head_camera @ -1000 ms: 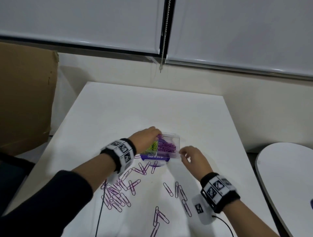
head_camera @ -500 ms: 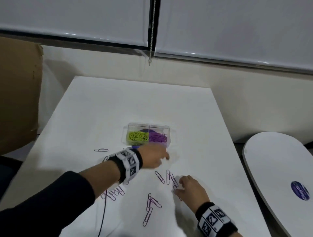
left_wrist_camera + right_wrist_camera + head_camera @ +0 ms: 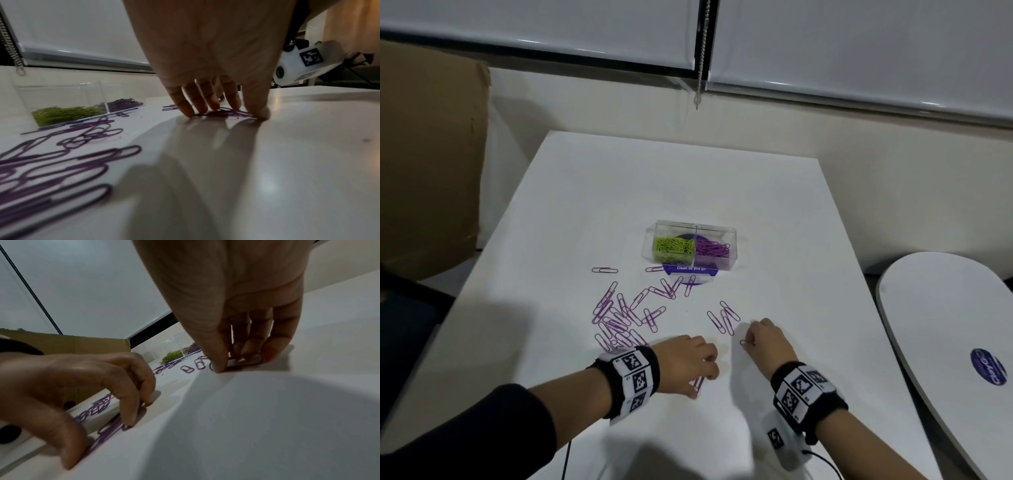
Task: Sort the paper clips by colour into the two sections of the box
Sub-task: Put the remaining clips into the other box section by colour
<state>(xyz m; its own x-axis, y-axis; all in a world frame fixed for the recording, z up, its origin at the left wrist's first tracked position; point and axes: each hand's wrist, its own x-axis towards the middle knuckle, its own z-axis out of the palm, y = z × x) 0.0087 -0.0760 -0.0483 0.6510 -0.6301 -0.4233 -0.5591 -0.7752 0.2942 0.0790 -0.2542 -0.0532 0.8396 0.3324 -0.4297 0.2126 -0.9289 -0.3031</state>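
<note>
A clear two-section box point(image 3: 732, 240) stands mid-table, with green clips point(image 3: 673, 247) in its left section and purple clips point(image 3: 713, 248) in its right. Several loose purple clips point(image 3: 619, 315) lie on the white table point(image 3: 619, 192) in front of it. My left hand point(image 3: 702, 377) is near the front, fingertips and thumb curled down around a small bunch of purple clips point(image 3: 224, 113). My right hand point(image 3: 748, 342) sits just right of it and pinches one purple clip point(image 3: 246, 364) against the table between thumb and fingers.
A brown cardboard box point(image 3: 431, 171) stands off the table's left edge. A round white table point(image 3: 945, 342) sits to the right. A purple sticker point(image 3: 690, 272) lies under the clear box. A blind chain point(image 3: 700, 68) hangs at the back.
Both hands have drawn back from the box towards me. The left hand has come down onto clips near the front; the right hand now pinches a single clip.
</note>
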